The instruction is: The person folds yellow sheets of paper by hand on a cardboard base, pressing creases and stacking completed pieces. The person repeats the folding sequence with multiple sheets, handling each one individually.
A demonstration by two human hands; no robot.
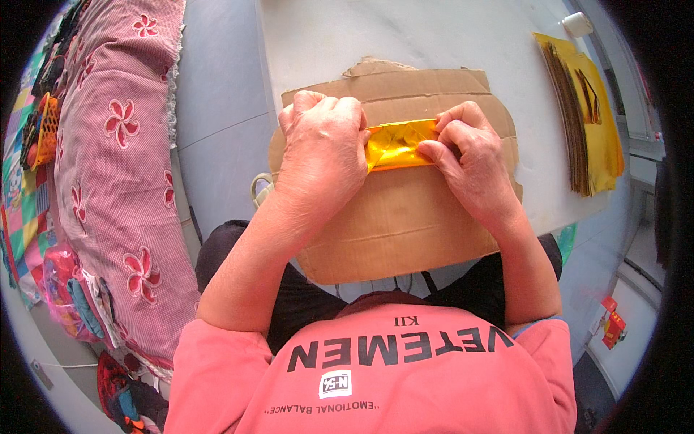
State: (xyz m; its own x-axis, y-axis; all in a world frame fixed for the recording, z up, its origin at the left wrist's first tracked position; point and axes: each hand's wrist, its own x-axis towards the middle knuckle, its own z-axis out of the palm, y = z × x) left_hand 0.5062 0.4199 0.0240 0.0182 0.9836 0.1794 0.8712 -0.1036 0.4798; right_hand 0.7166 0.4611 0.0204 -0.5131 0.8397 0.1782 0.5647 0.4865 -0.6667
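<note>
A folded strip of shiny gold foil paper lies over a piece of brown cardboard. My left hand grips the strip's left end, fingers curled, and hides that end. At the other end, my right hand pinches the strip's right end, with the thumb along its lower part and the bent fingers at the top corner. Creases run across the foil between my hands. The cardboard has fold lines and a torn far edge, and it reaches past the near edge of the white table.
A stack of gold foil sheets stands at the table's right side, near a small white container. To the left, a pink flowered cloth covers a long piece of furniture. An orange plastic basket is beyond it.
</note>
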